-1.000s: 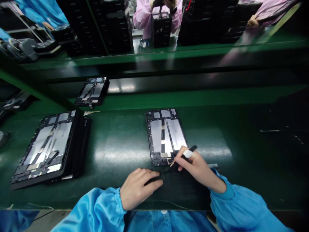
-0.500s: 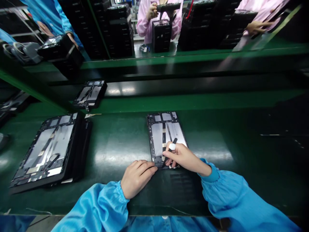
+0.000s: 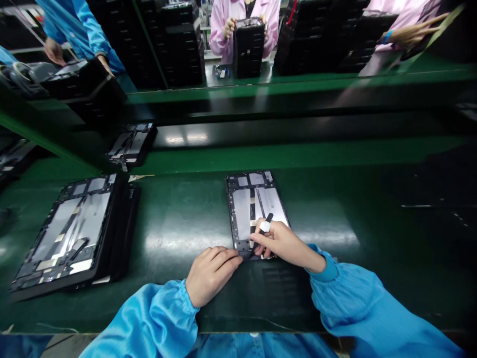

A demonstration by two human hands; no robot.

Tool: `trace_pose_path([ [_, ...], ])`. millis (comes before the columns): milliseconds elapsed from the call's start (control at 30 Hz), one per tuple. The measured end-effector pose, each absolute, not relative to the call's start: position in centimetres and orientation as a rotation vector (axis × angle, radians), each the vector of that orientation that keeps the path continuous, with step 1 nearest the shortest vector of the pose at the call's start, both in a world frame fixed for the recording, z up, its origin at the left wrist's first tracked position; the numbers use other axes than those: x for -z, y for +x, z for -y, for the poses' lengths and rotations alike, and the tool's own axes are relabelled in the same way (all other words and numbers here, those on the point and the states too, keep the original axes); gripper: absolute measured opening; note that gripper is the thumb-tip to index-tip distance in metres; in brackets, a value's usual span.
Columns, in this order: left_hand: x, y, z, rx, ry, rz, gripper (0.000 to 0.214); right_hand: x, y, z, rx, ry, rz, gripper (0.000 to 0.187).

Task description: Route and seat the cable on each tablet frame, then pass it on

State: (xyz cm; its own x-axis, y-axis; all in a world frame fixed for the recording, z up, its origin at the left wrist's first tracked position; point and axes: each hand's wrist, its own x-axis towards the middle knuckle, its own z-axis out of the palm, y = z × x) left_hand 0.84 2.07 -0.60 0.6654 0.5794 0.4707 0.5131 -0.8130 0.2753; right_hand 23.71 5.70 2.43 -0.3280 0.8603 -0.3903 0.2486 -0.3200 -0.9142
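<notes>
An opened tablet [image 3: 243,211], with silver panels, dark strips and a black frame, lies on the green worktop in front of me. My left hand [image 3: 213,273] rests palm down beside it, fingers stretched out and fingertips touching its near left corner. My right hand [image 3: 274,239] is closed round a slim black pen-like tool [image 3: 269,217] with a white band. The tool slants down to the tablet's near end; its tip is hard to make out against the dark parts. My right hand covers the tablet's near right part.
On the left stands a stack of opened tablets [image 3: 76,223]; another tablet [image 3: 130,143] lies farther back. A green beam [image 3: 55,139] crosses the upper left. Beyond the green ledge are tall black stacks [image 3: 182,44] and co-workers in blue and pink. Dark flat things [image 3: 443,179] lie far right.
My hands, the tool and the tablet keep nearly the same place. Across the ledge, the pink-sleeved person's hands have lowered the piece onto the black stack. The view has shifted slightly.
</notes>
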Motion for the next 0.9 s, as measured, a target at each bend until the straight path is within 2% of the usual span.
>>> trace_pose_path([
  [200, 0.8, 0.7, -1.9, -0.820, 2.769, -0.920, 0.020, -2.5, 23.7, -5.7, -1.683, -1.449, 1.451, 0.021],
  [433, 0.4, 0.3, -1.9, -0.651, 2.997, -0.856, 0.033, -2.5, 23.9, -5.7, -1.674, -1.436, 1.466, 0.020],
  [767, 0.4, 0.4, -2.0, -0.619, 2.927, -0.892, 0.032, -2.1, 26.9, -3.3, -1.244, -1.428, 1.690, 0.026],
  [900, 0.7, 0.5, -2.1, -0.668, 2.889, -0.906, 0.032, -1.8, 26.7, -3.4, -1.289, -1.424, 1.654, 0.024],
])
